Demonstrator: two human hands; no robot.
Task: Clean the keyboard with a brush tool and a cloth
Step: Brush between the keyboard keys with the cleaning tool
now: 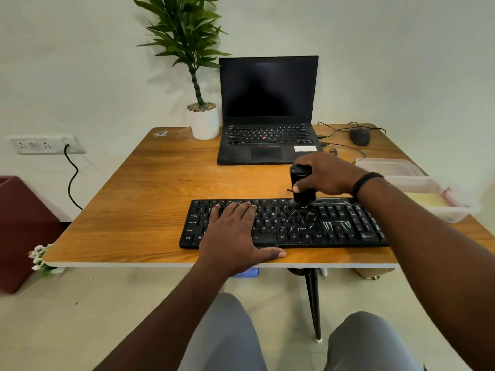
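Brushing step: right hand (325,174) gripped the chunky black brush tool (301,184) on the long black plastic keyboard's (308,223) far edge; left hand (233,231) lay flat, fingers released. Next probably sweeps toward the scribbled keys.

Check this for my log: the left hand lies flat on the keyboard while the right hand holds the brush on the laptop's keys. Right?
Not quite. The head view shows the right hand holding the brush on the keyboard's top row, not on the laptop, which stands untouched behind. The left hand does lie flat on the keyboard.
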